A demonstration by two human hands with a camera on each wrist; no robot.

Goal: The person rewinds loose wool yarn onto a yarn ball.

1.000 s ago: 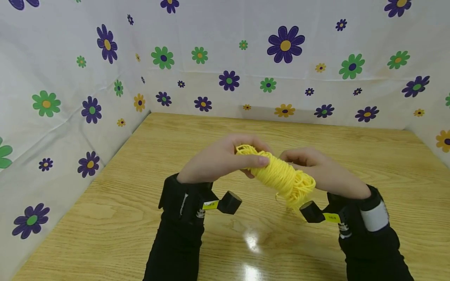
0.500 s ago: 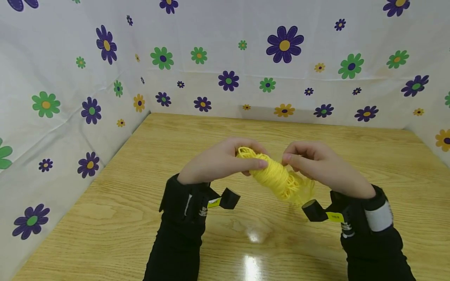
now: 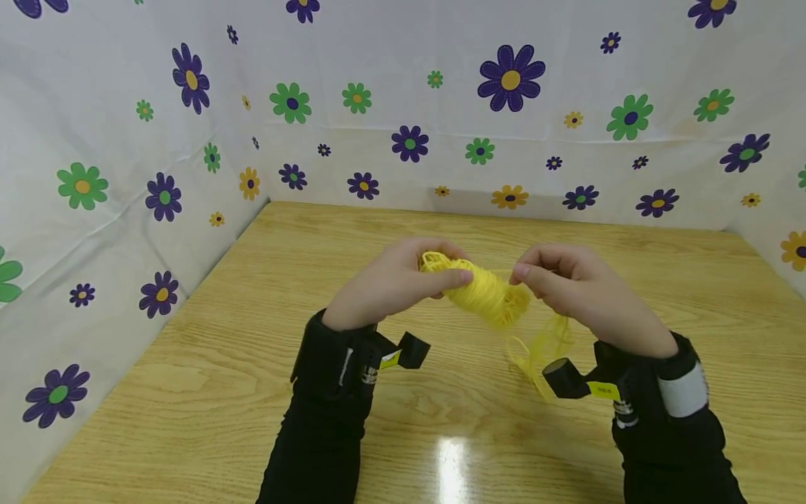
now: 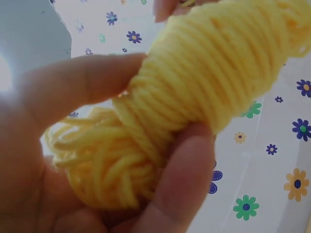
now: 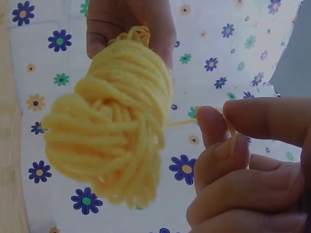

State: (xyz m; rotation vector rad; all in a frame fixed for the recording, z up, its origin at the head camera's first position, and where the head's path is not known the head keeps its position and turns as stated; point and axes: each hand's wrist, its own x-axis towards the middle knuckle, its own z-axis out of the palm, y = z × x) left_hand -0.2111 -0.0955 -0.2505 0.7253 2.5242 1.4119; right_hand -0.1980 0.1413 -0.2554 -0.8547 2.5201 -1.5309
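Note:
A yellow skein of yarn (image 3: 481, 294), wound tightly round its middle with loops at both ends, is held above the table by my left hand (image 3: 397, 280). In the left wrist view the thumb and fingers (image 4: 184, 170) grip one end of the skein. Right of it, my right hand (image 3: 569, 294) pinches a yarn strand (image 5: 181, 122) between thumb and fingertips. That strand runs taut from the skein to the fingertips in the right wrist view. Below the right hand hangs a loose tail of yarn (image 3: 535, 357) in slack loops.
The wooden table (image 3: 220, 392) lies under both hands. A white cloth with printed flowers (image 3: 378, 70) stands behind it and along the sides. Each wrist wears a black strap with a small camera block (image 3: 413, 350).
My right hand has drawn away up and to the right, pulling the strand out from the skein. More loose yarn hangs below it. The left hand keeps its grip, and the skein has turned slightly.

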